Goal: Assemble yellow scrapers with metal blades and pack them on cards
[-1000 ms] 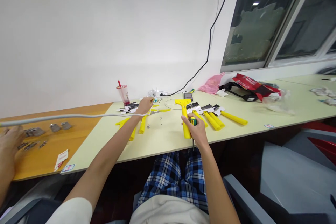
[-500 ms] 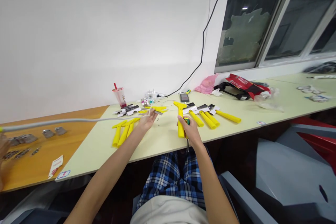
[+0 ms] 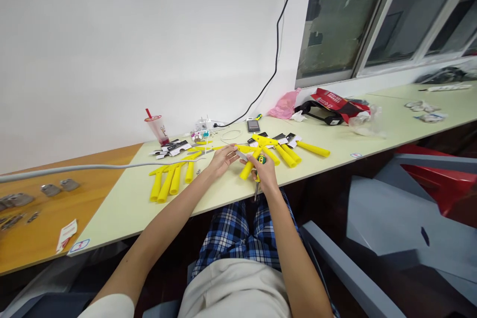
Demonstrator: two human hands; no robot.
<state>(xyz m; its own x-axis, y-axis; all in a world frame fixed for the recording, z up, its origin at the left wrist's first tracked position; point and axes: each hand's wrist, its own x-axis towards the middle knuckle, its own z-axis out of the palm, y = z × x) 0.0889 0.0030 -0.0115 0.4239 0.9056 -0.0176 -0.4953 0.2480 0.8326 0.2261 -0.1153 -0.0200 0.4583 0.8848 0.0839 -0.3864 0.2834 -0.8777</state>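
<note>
1. A yellow plastic T-shaped handle (image 3: 245, 172) and a green-and-yellow screwdriver (image 3: 262, 159) are being clamped together in the grip of the right hand (image 3: 267, 173), the shaft being pointed toward six o'clock.
2. A thin yellow strip with a grey blade (image 3: 245, 149) is being pinched by the left hand's (image 3: 222, 160) grip, between ten and eleven o'clock from the right hand.
3. Loose yellow tubular handles (image 3: 166, 188) are being supported by the pale-green tabletop (image 3: 122, 208), between eight and nine o'clock from the left hand.

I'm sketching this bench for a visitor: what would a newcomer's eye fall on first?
First the yellow: the right hand holds a T-shaped handle and a screwdriver near the table's front edge, with more yellow handles lying to both sides. Then the red bag at the back, below the window, and the cup with its red straw, back left.
</note>
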